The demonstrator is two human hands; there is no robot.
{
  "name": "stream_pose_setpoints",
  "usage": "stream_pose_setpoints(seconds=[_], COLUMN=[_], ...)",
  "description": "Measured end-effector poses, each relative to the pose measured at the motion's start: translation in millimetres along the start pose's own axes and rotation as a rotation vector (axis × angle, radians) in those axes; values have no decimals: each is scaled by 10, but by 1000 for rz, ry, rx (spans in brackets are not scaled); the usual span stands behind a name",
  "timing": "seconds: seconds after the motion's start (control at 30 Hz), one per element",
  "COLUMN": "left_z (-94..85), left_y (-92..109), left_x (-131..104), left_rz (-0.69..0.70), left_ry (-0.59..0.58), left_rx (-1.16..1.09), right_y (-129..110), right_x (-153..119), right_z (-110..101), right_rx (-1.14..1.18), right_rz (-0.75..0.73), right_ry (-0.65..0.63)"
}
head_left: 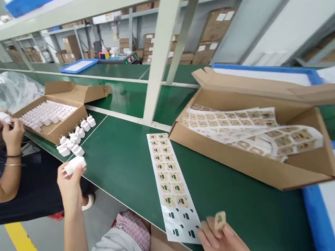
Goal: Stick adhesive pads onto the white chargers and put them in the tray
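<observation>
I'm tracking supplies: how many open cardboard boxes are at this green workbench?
2: one box at left, holding white plugs; another box at right, holding sticker sheets.

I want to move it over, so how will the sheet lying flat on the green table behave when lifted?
The sheet is probably floppy: similar sheets curl in the box. It's likely light, since it looks thin. It may slide easily, as the table looks smooth.
</observation>
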State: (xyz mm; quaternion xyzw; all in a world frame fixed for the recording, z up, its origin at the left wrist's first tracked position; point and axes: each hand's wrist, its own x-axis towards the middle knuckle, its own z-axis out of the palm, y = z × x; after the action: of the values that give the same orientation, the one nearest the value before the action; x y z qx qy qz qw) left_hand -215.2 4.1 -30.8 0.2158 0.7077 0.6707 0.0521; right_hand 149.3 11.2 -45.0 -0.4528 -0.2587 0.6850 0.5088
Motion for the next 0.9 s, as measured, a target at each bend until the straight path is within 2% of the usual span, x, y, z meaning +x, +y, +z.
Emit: stream_pose_setpoints(seconds=[0.07,0.1,0.2,0.27,0.33,0.43,0.53,0.6,0.7,0.9], left_z=[203,317,613,739,824,910,926,903,874,929], left_y=[159,245,488,582,600,538,497,507,523,444], left_x=[-407,-634,-1298,-1634,-1840,-1936,-1903,-1878,-1872,-1882], left_rz=[-35,-59,-145,-198,-238,-141,35,75,100,160], left_ry=[-164,-284,-781,-1024,-1163,-1254,-1328,-1377,-1386,-1452], left_rx=[-140,-227,-605,-770,-835,-756,-588,-523,-499,-456], right_y=[-79,-121,-237,-294,-328,-335,-317,-307,-301,-246], right_x=[-55,-92,-217,-295,-359,-408,-397,-375,-343,-328], right_z=[307,460,802,887,873,777,706,679,621,430], right_rx=[80,109,222,290,328,338,343,341,305,198], right_rz=[-168,-192,-239,-253,-305,-411,-465,-479,-482,-445], right_ry=[-9,-49,-116,-82,33,224,287,286,252,170])
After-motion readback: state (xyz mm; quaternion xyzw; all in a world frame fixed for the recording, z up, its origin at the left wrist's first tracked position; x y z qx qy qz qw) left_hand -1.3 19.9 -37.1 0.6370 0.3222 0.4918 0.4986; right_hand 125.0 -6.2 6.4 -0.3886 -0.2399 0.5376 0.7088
